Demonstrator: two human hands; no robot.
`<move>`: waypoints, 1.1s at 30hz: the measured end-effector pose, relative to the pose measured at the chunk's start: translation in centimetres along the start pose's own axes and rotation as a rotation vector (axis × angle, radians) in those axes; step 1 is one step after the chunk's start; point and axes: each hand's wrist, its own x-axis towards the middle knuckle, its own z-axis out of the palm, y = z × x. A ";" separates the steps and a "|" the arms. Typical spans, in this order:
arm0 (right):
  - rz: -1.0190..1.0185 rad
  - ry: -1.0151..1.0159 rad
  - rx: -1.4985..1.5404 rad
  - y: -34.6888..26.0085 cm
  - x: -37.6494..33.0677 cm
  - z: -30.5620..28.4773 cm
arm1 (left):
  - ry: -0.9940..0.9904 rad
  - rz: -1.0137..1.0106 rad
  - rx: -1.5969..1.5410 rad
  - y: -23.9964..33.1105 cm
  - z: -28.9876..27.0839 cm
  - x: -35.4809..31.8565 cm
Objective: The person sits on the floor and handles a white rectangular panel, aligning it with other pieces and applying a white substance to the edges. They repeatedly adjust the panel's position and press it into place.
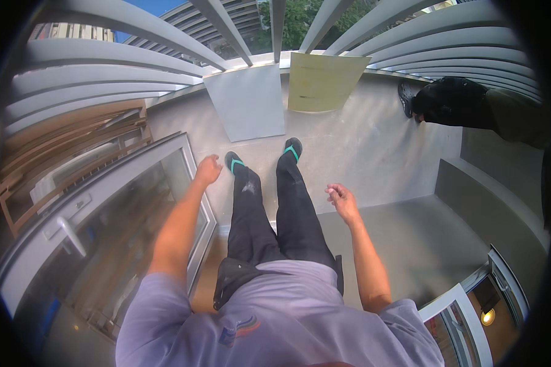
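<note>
My left hand (209,170) hangs beside the edge of the open glass door (187,156), fingers loosely bent, with nothing visible in it. On the other side my right hand (343,202) is held over the floor, its fingers half curled and slightly apart; it looks empty. Both hands are apart from the boards. Ahead of my feet, a pale grey-blue board (249,101) leans at the foot of the railing. Just right of it stands a yellowish board (323,82) with a few dark marks.
White railing slats (277,27) curve across the far side. Another person's leg and dark shoe (407,101) are at the far right. Brown wooden frames (73,147) stack up at the left, behind the door with its handle (71,235). An open window (465,324) is at lower right.
</note>
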 end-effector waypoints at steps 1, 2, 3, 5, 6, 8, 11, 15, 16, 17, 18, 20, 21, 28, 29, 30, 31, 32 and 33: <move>-0.027 0.023 -0.019 1.3 0.5 0.2 | 0.059 0.067 0.008 1.7 -0.8 5.2; 0.012 -0.004 -0.015 4.0 0.2 1.0 | 0.045 0.049 0.086 2.7 -1.8 8.8; 0.055 0.002 -0.026 6.1 -0.4 1.2 | 0.085 0.086 0.141 4.7 -2.5 12.9; 0.156 0.011 -0.038 11.2 -2.6 1.9 | 0.211 0.236 0.161 7.1 -4.0 20.9; 0.214 0.027 -0.043 14.3 -3.8 2.0 | 0.246 0.267 0.134 8.5 -4.7 24.4; 0.359 0.108 0.023 19.2 -7.3 2.4 | 0.380 0.266 0.196 11.4 -5.6 29.9; 0.523 0.090 0.063 24.9 -12.4 2.7 | 0.424 0.270 0.266 11.4 -6.1 36.3; 0.668 0.051 0.121 27.2 -15.2 3.8 | 0.224 0.236 0.341 10.6 -5.9 40.3; 0.690 0.020 0.135 27.3 -15.2 4.2 | 0.226 0.195 0.340 10.0 -5.9 40.9; 0.666 0.015 0.135 27.6 -14.7 4.3 | 0.232 0.149 0.338 9.3 -5.7 41.4; 0.649 0.006 0.137 27.1 -13.8 4.5 | 0.219 0.131 0.361 9.4 -5.5 41.1; 0.589 0.007 0.103 25.7 -12.1 5.0 | 0.191 0.101 0.410 11.3 -6.1 39.5; 0.566 0.021 0.111 24.9 -11.0 5.0 | 0.159 0.131 0.505 12.7 -6.1 37.5; 0.318 0.029 0.274 14.9 -0.3 4.9 | 0.074 0.446 0.532 11.2 -0.3 16.2; 0.325 0.016 0.342 13.6 1.5 5.6 | 0.056 0.388 0.489 10.9 1.2 13.1; 0.330 0.011 0.413 12.5 3.3 6.6 | 0.022 0.366 0.395 10.3 2.8 10.7; 0.339 -0.020 0.441 11.4 5.2 7.6 | 0.040 0.361 0.300 9.1 4.9 8.7; 0.351 -0.042 0.474 10.6 6.9 8.8 | -0.212 0.127 0.231 10.7 5.0 6.9; 0.348 -0.066 0.474 9.5 8.2 10.1 | -0.214 0.164 0.272 10.1 6.4 5.2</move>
